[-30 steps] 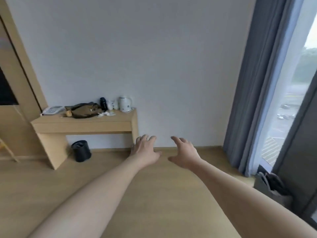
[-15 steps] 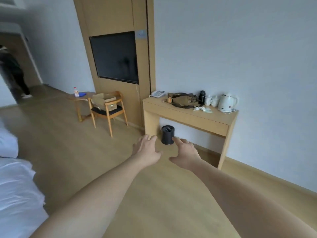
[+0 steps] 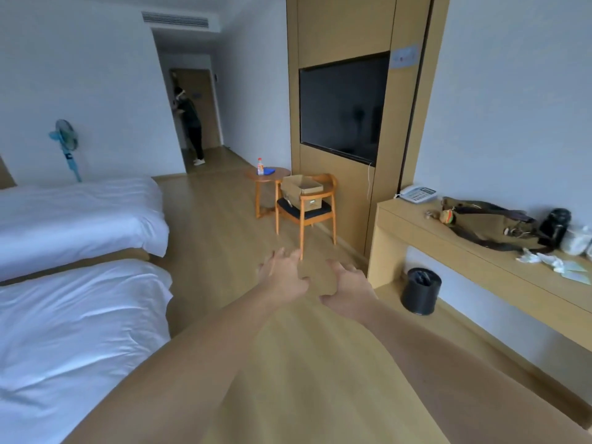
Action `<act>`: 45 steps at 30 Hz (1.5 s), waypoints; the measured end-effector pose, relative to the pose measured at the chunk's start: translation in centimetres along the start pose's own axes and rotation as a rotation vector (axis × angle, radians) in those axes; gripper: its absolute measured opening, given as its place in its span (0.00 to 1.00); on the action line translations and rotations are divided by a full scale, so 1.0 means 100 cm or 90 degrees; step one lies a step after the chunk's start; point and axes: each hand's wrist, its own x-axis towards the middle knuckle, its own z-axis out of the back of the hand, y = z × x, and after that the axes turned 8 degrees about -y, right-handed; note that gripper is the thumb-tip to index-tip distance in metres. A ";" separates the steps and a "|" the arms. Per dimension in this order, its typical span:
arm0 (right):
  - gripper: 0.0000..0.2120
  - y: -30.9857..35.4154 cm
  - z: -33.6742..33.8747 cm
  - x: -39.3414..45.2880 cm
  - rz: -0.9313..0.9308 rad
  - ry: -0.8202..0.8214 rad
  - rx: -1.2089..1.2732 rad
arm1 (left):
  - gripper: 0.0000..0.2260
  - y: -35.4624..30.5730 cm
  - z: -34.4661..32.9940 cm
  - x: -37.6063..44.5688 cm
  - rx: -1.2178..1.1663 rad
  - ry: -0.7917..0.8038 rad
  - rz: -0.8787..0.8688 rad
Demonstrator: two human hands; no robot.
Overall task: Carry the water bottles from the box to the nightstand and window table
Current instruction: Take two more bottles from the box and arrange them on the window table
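Head view: left hand (image 3: 282, 277) and right hand (image 3: 349, 283), fingers loosely spread, holding nothing. Box (image 3: 301, 190) on chair seat (image 3: 307, 213), well ahead (bottles inside unseen). Likely heavy, slick, rigid; grip mid-body.

Honestly nothing here is readable. The small bottle (image 3: 260, 166) on the round side table (image 3: 268, 174), mid-frame, has a red and white label, but it's way too tiny to make out. The pale blue plate (image 3: 405, 56) on the wood panel, upper right above the TV (image 3: 344, 104), is just a blur, and the phone (image 3: 418, 194) keys on the desk (image 3: 480, 251) are too.
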 end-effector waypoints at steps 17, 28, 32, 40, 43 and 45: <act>0.41 0.024 -0.104 0.357 -0.022 0.024 0.004 | 0.29 0.124 -0.086 0.339 0.013 0.035 0.008; 0.43 0.031 -0.158 0.569 -0.065 0.028 0.021 | 0.29 0.185 -0.135 0.558 0.016 0.060 -0.033; 0.42 0.019 -0.185 0.654 -0.057 0.031 0.018 | 0.30 0.203 -0.168 0.638 0.023 0.051 -0.029; 0.39 -0.015 -0.221 0.849 -0.058 0.054 0.039 | 0.26 0.219 -0.227 0.819 0.054 0.073 0.000; 0.40 -0.023 -0.232 0.913 -0.060 0.078 0.044 | 0.26 0.222 -0.241 0.880 0.054 0.075 0.008; 0.39 -0.027 -0.239 0.951 -0.051 0.082 0.043 | 0.27 0.226 -0.249 0.916 0.043 0.078 0.012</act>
